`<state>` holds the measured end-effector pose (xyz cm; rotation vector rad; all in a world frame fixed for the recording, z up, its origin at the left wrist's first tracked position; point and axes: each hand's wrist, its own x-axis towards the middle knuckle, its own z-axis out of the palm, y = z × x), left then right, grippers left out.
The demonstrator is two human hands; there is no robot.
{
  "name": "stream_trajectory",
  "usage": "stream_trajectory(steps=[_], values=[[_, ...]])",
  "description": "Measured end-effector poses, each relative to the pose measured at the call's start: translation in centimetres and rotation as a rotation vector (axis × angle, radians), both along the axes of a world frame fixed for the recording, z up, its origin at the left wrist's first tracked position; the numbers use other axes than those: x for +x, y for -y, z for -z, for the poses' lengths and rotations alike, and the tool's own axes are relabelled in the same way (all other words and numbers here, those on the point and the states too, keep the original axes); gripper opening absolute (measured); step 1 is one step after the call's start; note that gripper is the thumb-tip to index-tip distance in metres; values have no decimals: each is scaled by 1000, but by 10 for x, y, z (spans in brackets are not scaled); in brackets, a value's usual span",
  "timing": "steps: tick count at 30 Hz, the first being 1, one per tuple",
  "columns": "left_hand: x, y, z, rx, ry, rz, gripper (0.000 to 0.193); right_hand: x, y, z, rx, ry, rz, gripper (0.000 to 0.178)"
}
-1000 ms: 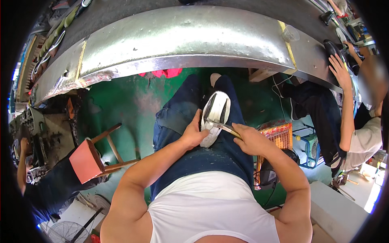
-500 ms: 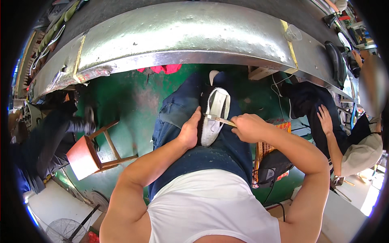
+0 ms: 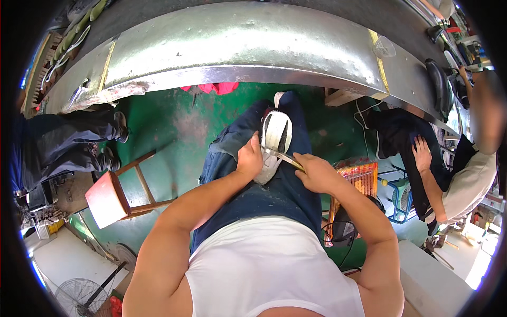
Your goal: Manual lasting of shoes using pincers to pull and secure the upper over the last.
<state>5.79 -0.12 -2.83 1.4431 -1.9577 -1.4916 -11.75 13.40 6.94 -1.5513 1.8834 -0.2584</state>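
A white shoe [image 3: 275, 138] with a pale sole lies sole-up on the person's lap, resting on the dark blue trousers [image 3: 264, 195] between the thighs, its toe pointing away toward the bench. The left hand [image 3: 250, 160] is clasped around the shoe's left side near the heel, thumb along its edge. The right hand [image 3: 313, 171] is closed in a fist around the handle of a thin metal blade tool [image 3: 282, 157], whose tip lies across the sole just beside the left hand's fingers. Ahead, a long curved sheet-metal workbench [image 3: 237, 47] spans the view above a green floor [image 3: 174, 132]. A wooden stool with a red seat [image 3: 108, 198] stands to the left, near another person's dark-trousered legs [image 3: 63, 140]. To the right sits a second person, one hand [image 3: 422, 153] on dark cloth, with an orange crate [image 3: 364, 177] between them and the lap.
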Motion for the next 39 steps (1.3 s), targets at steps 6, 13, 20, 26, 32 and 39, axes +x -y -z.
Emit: stream_trajectory(steps=[6, 13, 20, 26, 32, 39], values=[[-1, -3, -10, -75, -92, 69, 50, -7, 6, 19, -243, -219, 8, 54], [6, -2, -7, -404, -64, 376, 54, -14, 2, 38, -121, -140, 215, 22], [-1, 10, -25, -302, 120, 550, 57, -63, 17, 13, 498, 453, 284, 31], [-11, 13, -50, -232, 277, 650, 63, -28, 36, 25, -181, 142, 245, 41], [1, 12, -76, -189, 446, 877, 68, -27, 32, 28, -38, 21, 136, 45], [22, -6, -34, 162, 76, 246, 66, -7, 16, 12, -195, 209, 177, 46]])
